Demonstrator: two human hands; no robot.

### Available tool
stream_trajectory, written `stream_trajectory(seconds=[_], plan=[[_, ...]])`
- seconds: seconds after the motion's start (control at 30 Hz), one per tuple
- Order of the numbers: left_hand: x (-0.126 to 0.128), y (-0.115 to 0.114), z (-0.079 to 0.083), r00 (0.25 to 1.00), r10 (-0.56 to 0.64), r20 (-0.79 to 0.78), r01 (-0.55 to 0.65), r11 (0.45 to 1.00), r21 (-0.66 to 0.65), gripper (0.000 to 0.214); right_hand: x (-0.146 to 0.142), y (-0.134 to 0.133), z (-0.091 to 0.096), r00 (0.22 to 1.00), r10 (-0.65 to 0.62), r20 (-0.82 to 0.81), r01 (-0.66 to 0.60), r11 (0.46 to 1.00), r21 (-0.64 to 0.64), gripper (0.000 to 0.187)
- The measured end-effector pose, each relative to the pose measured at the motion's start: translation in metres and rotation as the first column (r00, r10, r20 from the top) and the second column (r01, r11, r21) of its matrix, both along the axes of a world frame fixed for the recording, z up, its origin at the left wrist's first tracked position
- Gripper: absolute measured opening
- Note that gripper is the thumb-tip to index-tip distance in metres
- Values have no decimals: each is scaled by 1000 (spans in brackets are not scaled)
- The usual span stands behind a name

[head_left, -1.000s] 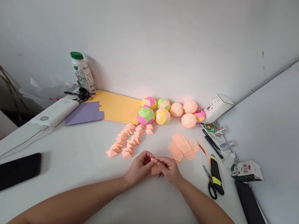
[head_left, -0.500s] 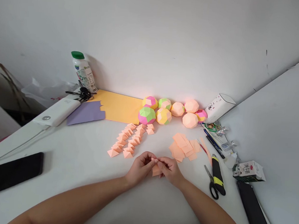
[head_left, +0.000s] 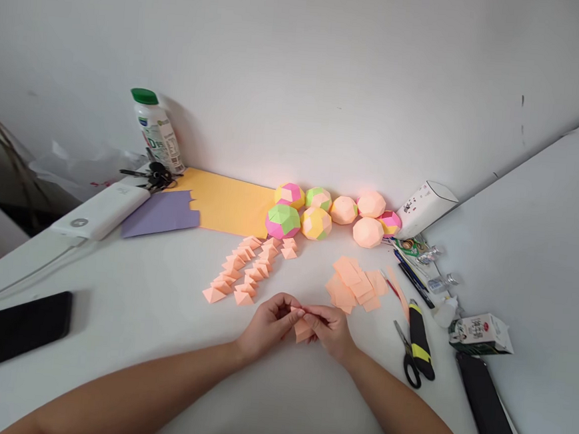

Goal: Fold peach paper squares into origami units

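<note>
My left hand [head_left: 267, 325] and my right hand [head_left: 331, 330] meet at the middle of the white table [head_left: 160, 327], both pinching one small peach paper piece [head_left: 302, 330] between their fingertips. Just beyond the left hand lie two rows of folded peach paper units [head_left: 245, 270]. A loose pile of flat peach paper squares [head_left: 355, 286] lies just beyond the right hand. Against the wall sit several paper polyhedron balls [head_left: 319, 216], some multicoloured, some plain peach.
Scissors [head_left: 411, 360] and a black-and-yellow cutter [head_left: 419, 337] lie to the right, with pens [head_left: 410, 276], a small carton [head_left: 481, 334] and a black phone [head_left: 489, 410]. At left are another black phone [head_left: 10, 332], a white power bank [head_left: 99, 212], keys [head_left: 152, 176], a bottle [head_left: 156, 129], and orange [head_left: 230, 202] and purple paper [head_left: 162, 214].
Both hands stay together on the peach piece with only small finger movements. The view has shifted slightly.
</note>
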State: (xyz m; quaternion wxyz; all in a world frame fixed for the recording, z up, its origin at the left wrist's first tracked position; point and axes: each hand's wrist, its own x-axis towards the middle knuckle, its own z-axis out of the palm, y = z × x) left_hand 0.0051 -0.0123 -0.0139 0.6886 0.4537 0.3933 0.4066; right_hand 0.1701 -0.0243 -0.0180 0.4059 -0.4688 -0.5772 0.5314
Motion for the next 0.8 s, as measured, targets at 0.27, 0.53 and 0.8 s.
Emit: stream_trajectory(seconds=[0.27,0.53,0.8], plan=[[-1,1,-1,999,31,-15,-31,999,-35,31,2,1,0,999,26,20,-24,998,-55,31],[-1,2,1,998,26,-49,-28,999,-33,30,2,1,1,1000,9,14,-9,999,-51,29],[-2,1,2,998,22,-59,-24,999,-35,32,2,2,2,999,19,44,-18,1000,-24,27]])
